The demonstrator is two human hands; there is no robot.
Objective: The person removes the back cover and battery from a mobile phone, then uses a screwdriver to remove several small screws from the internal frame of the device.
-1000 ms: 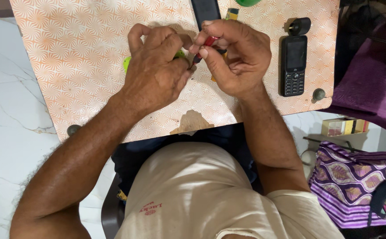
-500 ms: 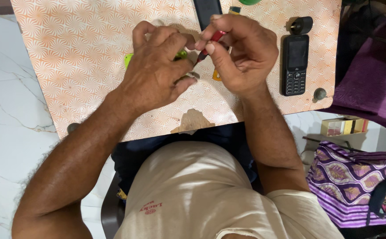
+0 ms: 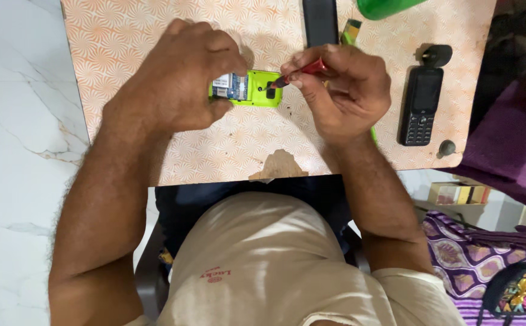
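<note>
My left hand (image 3: 181,75) grips a small lime-green phone (image 3: 252,88) that lies back-up on the orange-patterned table (image 3: 130,36), its back opened so a blue-and-white part shows. My right hand (image 3: 341,90) holds a red-handled screwdriver (image 3: 302,70) in its fingertips. The tool's dark tip touches the green phone's back near a small black part. The two hands sit close together above the table's middle.
A black keypad phone (image 3: 421,105) lies at the right of the table, with a small black knob (image 3: 447,147) near the edge. A black strip (image 3: 320,21) and a green object (image 3: 386,7) lie at the far edge. Purple patterned bags (image 3: 486,259) stand on the floor at right.
The hands have drawn apart a little, baring the green phone's opened back. The screwdriver tip has come down onto the phone. The view is now closer.
</note>
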